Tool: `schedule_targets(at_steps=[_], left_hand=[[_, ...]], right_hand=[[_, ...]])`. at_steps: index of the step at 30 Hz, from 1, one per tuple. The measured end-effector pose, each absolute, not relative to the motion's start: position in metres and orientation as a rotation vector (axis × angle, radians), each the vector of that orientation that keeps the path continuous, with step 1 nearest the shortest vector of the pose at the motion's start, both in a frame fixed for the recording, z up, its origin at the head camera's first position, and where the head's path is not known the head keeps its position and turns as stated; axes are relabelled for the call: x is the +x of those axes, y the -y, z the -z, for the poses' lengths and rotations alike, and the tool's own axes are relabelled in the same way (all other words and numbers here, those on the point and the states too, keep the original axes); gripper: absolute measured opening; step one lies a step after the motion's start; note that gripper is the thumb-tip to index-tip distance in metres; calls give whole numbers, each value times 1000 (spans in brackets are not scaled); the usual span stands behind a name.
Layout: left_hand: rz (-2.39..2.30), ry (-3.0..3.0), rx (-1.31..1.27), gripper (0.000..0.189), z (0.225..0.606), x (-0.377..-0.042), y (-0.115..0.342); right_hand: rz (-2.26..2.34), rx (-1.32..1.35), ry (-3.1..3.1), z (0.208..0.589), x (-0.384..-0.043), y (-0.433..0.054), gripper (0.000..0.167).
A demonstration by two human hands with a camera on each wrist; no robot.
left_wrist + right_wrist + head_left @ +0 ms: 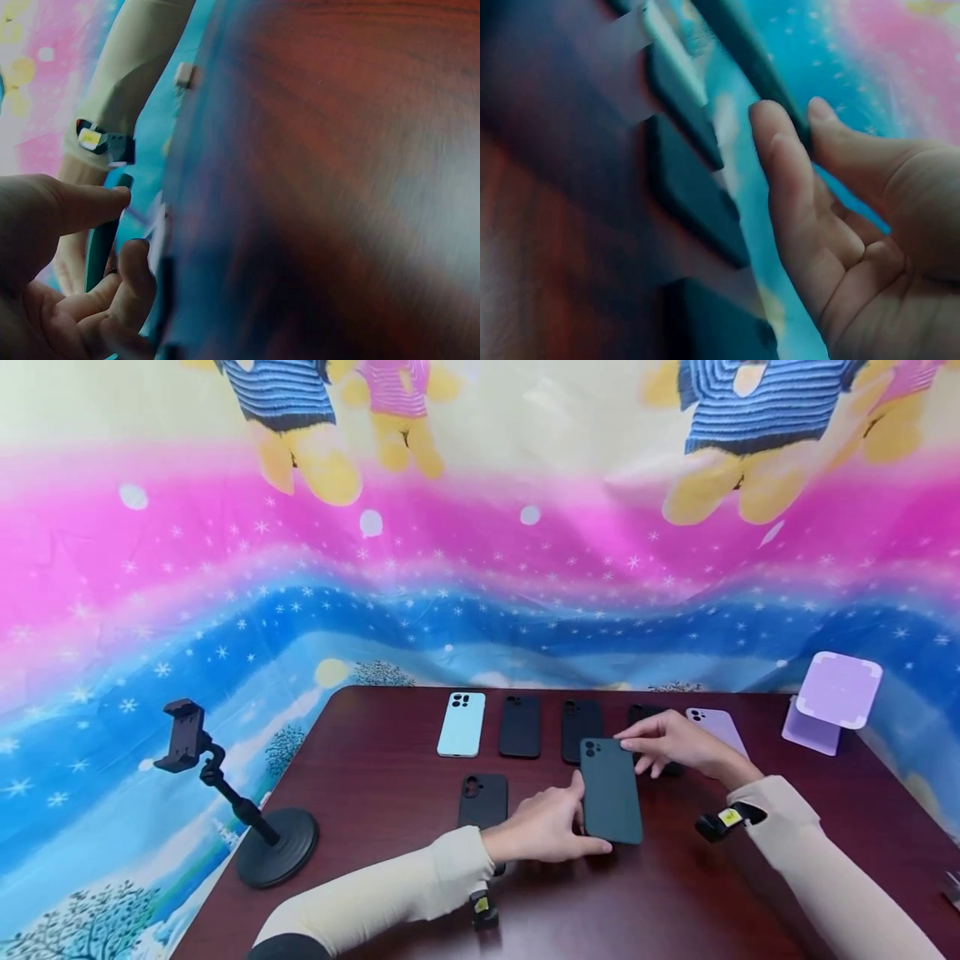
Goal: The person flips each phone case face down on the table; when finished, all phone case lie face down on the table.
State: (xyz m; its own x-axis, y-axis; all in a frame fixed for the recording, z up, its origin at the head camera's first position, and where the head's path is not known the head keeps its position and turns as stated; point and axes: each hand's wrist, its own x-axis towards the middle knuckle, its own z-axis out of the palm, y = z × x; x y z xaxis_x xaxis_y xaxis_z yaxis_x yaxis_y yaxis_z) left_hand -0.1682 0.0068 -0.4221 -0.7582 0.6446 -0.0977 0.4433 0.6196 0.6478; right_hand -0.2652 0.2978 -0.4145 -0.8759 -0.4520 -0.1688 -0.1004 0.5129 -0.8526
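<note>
A dark green phone case [611,797] is held up over the table between both hands, its camera corner at the upper left. My left hand [542,825] grips its lower left side, thumb at the bottom edge. At the upper right corner, my right hand [675,745] pinches it. In the left wrist view the case [102,244] appears edge-on between thumb and fingers. The right wrist view shows its narrow side [754,64] between thumb and fingertips. A black phone case [483,800] lies beside my left hand, partly covered by it.
Along the table's [375,793] back edge lie a mint case [461,724], dark cases [520,727] and a lilac case [712,727]. A black phone stand [273,852] is at the left. At the back right stands a lilac stand [836,693]. A patterned cloth [480,585] hangs behind.
</note>
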Motion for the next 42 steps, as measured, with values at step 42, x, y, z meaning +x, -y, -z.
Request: schedule_targets(at_steps=[42], left_hand=[[-496,-2716,950,57,417,-178,-22]], right_hand=[[821,-567,-3008,424,-225,-306,24]])
